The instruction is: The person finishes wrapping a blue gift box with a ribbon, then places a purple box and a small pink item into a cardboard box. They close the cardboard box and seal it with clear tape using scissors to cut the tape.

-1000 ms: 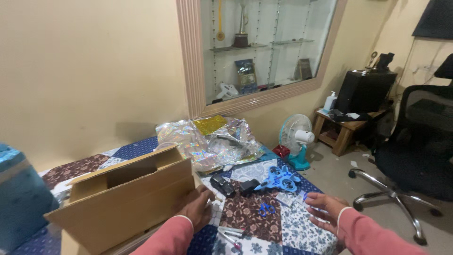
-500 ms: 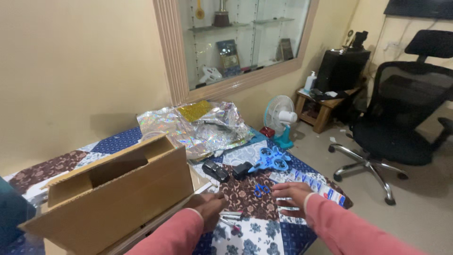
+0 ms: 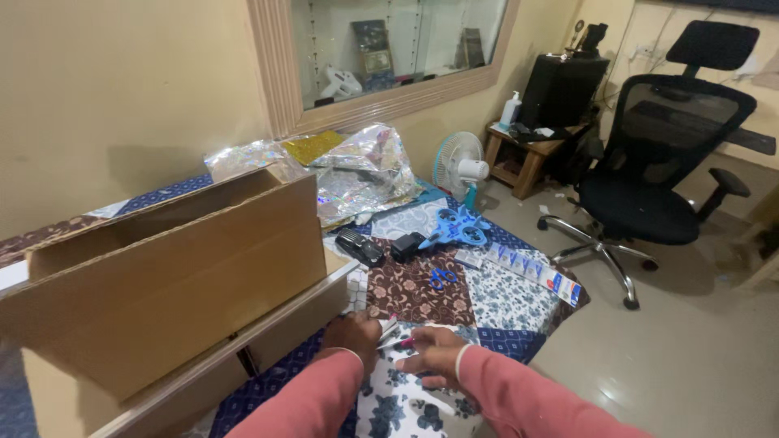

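Both pink sleeves come up from the bottom edge of the frame and meet at lower centre, over the patchwork quilt (image 3: 422, 296) that covers the bed. The left hand (image 3: 353, 334) is curled, knuckles up, just beside the lower flap of the big cardboard box (image 3: 174, 276). Its fingers close on a small pink-and-silver tool (image 3: 396, 337) that lies between the two hands; what kind of tool it is cannot be told. The right hand (image 3: 434, 357) lies flatter, fingers pointing left, with its tips touching the same tool; whether this grip is closed on it is not clear.

A second ago the hands were well apart: the left rested against the box front and the right was spread open over the quilt at the lower right. Half a second ago they had drawn closer, the right near the small blue scissors (image 3: 443, 278). Now they are together at the tool, nearer the bottom of the frame. The view has also tilted down and swung right, so the office chair (image 3: 661, 154) shows whole at upper right, and the box fills the left side.
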